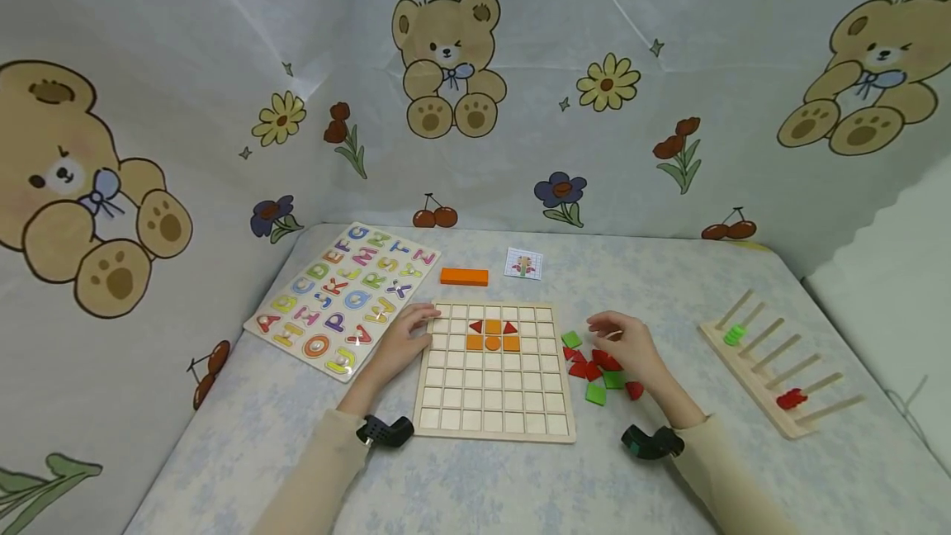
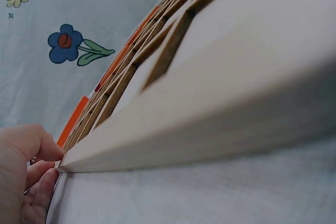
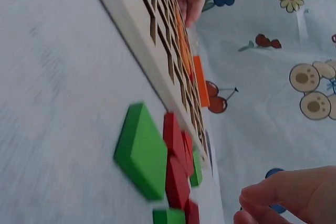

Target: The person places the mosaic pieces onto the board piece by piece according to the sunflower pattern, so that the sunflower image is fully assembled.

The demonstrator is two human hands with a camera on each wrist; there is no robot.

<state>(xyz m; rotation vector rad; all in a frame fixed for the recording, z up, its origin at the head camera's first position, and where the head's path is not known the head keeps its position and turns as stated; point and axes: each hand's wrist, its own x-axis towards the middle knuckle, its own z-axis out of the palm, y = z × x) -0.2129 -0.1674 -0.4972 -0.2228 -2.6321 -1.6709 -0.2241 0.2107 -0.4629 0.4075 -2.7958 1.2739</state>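
A square wooden grid board lies on the table with orange and red pieces in its upper cells. My left hand holds the board at its far left corner, and the left wrist view shows fingers bent against that corner. To the right of the board lies a loose group of red pieces and green squares. Over this group hovers my right hand, its fingers loosely bent and nothing visible between them. A green block shows large in the right wrist view.
Left of the board lies an alphabet puzzle board. Behind the grid are an orange block and a small pattern card. A wooden peg rack with green and red pieces stands at the right. A bear-print cloth hangs behind.
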